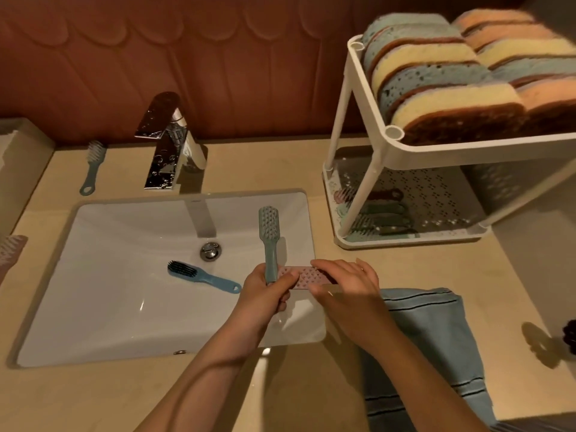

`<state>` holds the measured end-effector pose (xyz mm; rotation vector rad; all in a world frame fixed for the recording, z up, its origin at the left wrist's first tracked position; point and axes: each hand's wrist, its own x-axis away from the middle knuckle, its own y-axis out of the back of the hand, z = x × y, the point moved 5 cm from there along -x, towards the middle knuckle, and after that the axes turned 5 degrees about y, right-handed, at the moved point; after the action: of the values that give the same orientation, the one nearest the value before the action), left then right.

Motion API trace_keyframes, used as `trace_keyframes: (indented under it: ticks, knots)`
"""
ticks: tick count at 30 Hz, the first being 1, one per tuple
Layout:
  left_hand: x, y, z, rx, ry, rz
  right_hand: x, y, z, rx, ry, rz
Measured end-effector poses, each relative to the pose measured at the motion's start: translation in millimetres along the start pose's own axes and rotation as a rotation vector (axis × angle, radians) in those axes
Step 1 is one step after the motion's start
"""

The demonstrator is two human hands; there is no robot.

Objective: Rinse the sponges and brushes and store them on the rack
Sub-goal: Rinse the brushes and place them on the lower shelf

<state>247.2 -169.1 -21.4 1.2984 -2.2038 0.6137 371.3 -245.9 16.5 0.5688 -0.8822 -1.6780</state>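
Closest to me, a folded blue towel (433, 338) lies on the counter (280, 385) under the person's right forearm. Over the sink's (103, 313) near right corner, the left hand (265, 294) is wrapped round the handle of a grey-green brush (269, 232), holding it upright with the bristle head pointing away. The right hand (343, 285) curls its fingers over a pink brush (300, 275) lying crosswise between both hands, hiding its far end. In the basin a blue brush (199, 275) with dark bristles lies near the drain (211, 251). Behind stands the wet chrome faucet (170, 145), with a pale brush (92, 166) on the counter to its left. At the right stands the white rack (358, 88): sponges (436, 88) packed on edge up top, several brushes (380, 213) on the lower tray, partly screened by its posts.
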Motion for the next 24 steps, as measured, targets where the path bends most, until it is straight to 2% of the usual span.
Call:
trace_keyframes:
  ticks: [3,12,19,24]
  knots:
    - [1.9,-11.3,-4.5,0.009,-0.008,-0.008,-4.3,11.0,-9.8,-0.062,-0.012,-0.085]
    - [-12.4,-15.1,-19.9,0.196,0.139,-0.089,-0.1,64.1,-87.5,-0.324,-0.159,-0.146]
    - [-24.3,-11.9,-24.3,0.125,0.157,-0.108,-45.2,90.0,-123.9,-0.216,-0.227,-0.260]
    - [-28.7,-6.9,-30.0,0.043,0.155,-0.138,-109.1,96.0,-123.6,-0.039,-0.154,-0.301]
